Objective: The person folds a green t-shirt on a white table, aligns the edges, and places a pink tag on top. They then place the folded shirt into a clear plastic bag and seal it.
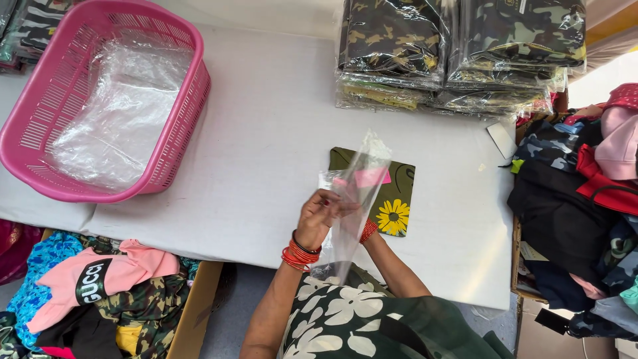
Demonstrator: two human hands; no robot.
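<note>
My left hand and my right hand hold a clear plastic bag upright above the white table. The right hand is mostly hidden behind the bag; only its wrist with red bangles shows. Both wrists wear red bangles. Just beyond the bag lies a folded olive-green garment with a yellow flower print and a pink patch, flat on the table.
A pink plastic basket lined with clear plastic bags stands at the far left. Stacks of bagged camouflage garments sit at the back right. Loose clothes fill a box on the right and another box at the lower left.
</note>
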